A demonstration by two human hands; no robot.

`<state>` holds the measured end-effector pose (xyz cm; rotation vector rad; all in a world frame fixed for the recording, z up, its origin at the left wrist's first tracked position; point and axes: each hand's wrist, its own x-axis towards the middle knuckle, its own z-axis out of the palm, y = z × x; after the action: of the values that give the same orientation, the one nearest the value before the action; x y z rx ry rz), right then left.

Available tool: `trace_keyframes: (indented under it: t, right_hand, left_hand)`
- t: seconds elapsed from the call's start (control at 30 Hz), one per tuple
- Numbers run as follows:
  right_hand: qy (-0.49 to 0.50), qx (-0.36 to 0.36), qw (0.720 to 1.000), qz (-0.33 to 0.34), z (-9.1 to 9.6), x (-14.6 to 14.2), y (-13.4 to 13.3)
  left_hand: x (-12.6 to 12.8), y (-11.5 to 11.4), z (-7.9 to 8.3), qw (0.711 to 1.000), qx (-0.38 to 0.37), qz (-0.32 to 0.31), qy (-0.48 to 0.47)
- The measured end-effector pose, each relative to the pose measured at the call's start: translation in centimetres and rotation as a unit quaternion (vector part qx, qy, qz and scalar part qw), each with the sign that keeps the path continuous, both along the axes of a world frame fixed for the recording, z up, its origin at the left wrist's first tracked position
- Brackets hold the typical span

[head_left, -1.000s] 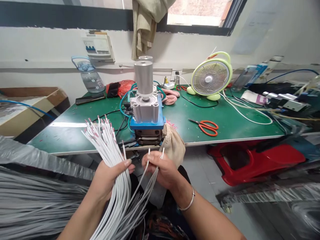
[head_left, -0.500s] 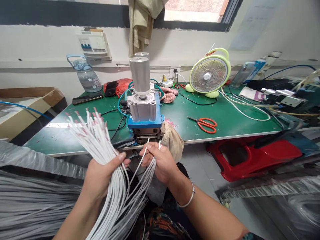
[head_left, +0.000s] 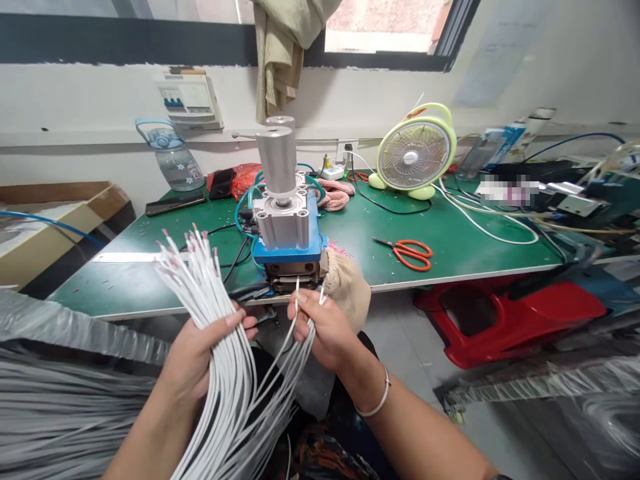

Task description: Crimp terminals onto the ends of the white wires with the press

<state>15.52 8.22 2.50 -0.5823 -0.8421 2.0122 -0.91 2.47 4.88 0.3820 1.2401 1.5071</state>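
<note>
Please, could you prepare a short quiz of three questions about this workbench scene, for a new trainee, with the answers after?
1. Short answer: Which hand holds the larger bundle of white cables?
2. True or false: The orange-handled scissors lie on the green tabletop, not in a hand.
3. Multiple choice: What colour is the plate below the silver cylinder?
A) Red
B) Blue
C) Yellow

Key:
1. The left hand; the right hand holds only a few cables.
2. True.
3. B.
</note>
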Motion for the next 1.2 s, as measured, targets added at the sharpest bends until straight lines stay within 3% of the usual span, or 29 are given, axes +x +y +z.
trace_keyframes:
  t: [0.2,0.33,0.43,0.6,0.7,0.8,1.03,1.2]
  right_hand:
    - [-0.064,0.047,0.996,0.028,-0.1,0.9,-1.2]
    - [-0.109,0.092,0.987,0.073,-0.1,0.4,-1.4]
    - [-0.128,0.092,0.986,0.045,-0.2,-0.2,-1.2]
    - [-0.057,-0.053,0.997,-0.014,0.9,-0.5,-0.3]
    - [-0.025,-0.104,0.994,-0.029,1.5,-0.5,0.4]
    - [-0.011,-0.120,0.992,-0.043,1.7,-0.5,0.9]
    - [-0.043,-0.008,0.999,-0.018,0.5,0.4,0.6]
    - [-0.118,0.076,0.990,0.032,0.4,1.7,-0.5]
  left_hand:
    - [1.3,-0.6,-2.3,0.995,0.033,-0.075,0.049]
    - [1.5,-0.8,-2.8,0.958,0.022,-0.143,0.248]
    - [1.4,-1.0,-2.2,0.932,-0.007,-0.142,0.332]
    - [0.9,-0.7,-0.2,0.992,0.016,0.000,0.125]
    - [0.2,-0.4,0.9,0.995,0.037,0.065,0.071]
    - [-0.4,-0.2,1.4,0.993,0.057,0.086,0.049]
    - [-0.4,-0.4,0.1,0.999,0.001,0.026,-0.045]
    - [0.8,-1.0,-1.5,1.000,-0.020,-0.012,-0.011]
